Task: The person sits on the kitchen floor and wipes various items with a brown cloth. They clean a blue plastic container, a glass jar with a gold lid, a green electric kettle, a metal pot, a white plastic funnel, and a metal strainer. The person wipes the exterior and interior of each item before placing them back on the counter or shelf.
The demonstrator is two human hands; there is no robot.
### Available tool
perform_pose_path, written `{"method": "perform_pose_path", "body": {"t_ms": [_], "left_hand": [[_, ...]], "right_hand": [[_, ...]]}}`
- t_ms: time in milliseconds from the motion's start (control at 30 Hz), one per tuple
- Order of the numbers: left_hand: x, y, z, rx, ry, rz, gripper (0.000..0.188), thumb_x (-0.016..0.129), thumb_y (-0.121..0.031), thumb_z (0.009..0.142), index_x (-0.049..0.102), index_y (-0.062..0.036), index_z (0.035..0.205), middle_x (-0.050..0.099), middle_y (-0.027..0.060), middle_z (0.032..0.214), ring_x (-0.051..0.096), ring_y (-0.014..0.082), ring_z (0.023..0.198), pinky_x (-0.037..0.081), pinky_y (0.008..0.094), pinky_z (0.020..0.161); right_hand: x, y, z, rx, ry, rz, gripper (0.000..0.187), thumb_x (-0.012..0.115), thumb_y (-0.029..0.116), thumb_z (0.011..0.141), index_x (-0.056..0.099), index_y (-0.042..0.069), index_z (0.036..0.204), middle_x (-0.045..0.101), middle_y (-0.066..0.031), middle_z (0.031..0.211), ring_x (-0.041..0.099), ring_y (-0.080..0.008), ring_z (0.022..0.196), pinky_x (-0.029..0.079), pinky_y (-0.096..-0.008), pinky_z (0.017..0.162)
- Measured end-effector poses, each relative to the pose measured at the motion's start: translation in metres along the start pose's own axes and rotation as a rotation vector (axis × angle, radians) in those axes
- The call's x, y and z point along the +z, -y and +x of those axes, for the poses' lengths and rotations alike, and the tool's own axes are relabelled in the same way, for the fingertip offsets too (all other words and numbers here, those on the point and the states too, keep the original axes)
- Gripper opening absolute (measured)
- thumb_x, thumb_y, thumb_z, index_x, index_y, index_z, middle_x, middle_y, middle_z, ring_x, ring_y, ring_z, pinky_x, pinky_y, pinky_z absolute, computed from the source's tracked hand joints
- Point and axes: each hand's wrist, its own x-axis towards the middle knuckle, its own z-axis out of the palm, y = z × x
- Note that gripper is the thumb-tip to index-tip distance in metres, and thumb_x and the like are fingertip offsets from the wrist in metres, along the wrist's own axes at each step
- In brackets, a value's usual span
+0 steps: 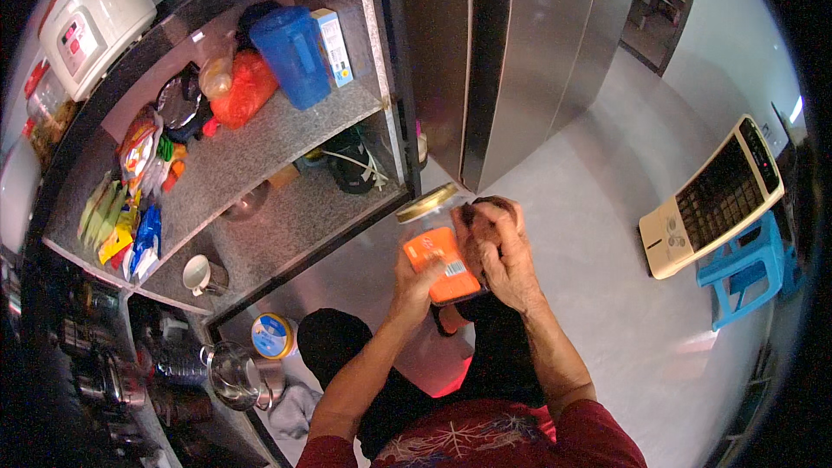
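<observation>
Above the grey floor (589, 208), in front of the speckled shelving (295, 126): one clear jar (442, 289), tilted, with a gold-coloured lid (429, 202) at its upper end. Left hand (414, 276): grip closed about the jar's side, thumb laid across the orange label (426, 247). Right hand (511, 256): fingers bent around a dark brown item (470, 247), kind unclear, held just beside the jar; contact between the two cannot be told. Handling, as judged: left grip best firm and low on the body, thumb spread, so that the smooth wall does not turn or slip; right fingers best cupped, holding the brown item in one piece; both hands close together over the lap, as a drop would meet hard floor. Labels: the orange one bears a pale barcode panel and small dark print, too small to read. Others: blue-and-white box (334, 50), upright, print illegible; round tub (273, 335), blue and yellow label, likewise; yellow packet (118, 241), markings blurred; pale rice cooker (95, 22), red-marked front panel. No brand can be made out with certainty.
</observation>
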Motion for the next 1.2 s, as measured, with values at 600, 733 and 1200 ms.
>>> {"method": "perform_pose_path", "body": {"t_ms": [600,733,1200], "left_hand": [[0.028,-0.011,-0.013,0.565,0.273,1.201,0.121,0.082,-0.04,0.055,0.006,0.0089,0.136,0.042,0.019,0.131,0.043,0.0381,0.111,0.029,0.0471,0.093],[0.032,-0.006,-0.016,0.569,0.333,1.247,0.105,0.081,-0.037,0.055,0.021,0.008,0.129,0.043,0.0212,0.127,0.044,0.0382,0.109,0.03,0.0485,0.092],[0.035,-0.001,-0.028,0.7,0.447,1.355,0.094,0.079,-0.038,0.055,0.034,0.0071,0.124,0.028,0.0217,0.14,0.033,0.0401,0.124,0.026,0.0531,0.099]], "right_hand": [[-0.04,0.033,-0.003,-0.353,0.391,-0.644,0.034,0.066,0.017,0.065,0.063,0.007,0.097,0.054,-0.013,0.103,0.053,-0.0316,0.094,0.046,-0.0401,0.077],[-0.033,0.022,0.006,-0.254,0.397,-0.733,0.027,0.068,0.02,0.064,0.064,0.007,0.088,0.056,-0.0128,0.096,0.054,-0.0292,0.089,0.047,-0.0404,0.07],[-0.062,-0.106,-0.004,0.288,0.834,-0.015,0.035,0.043,0.024,0.085,0.057,0.004,0.111,0.059,-0.0129,0.109,0.058,-0.027,0.095,0.05,-0.036,0.075]]}}
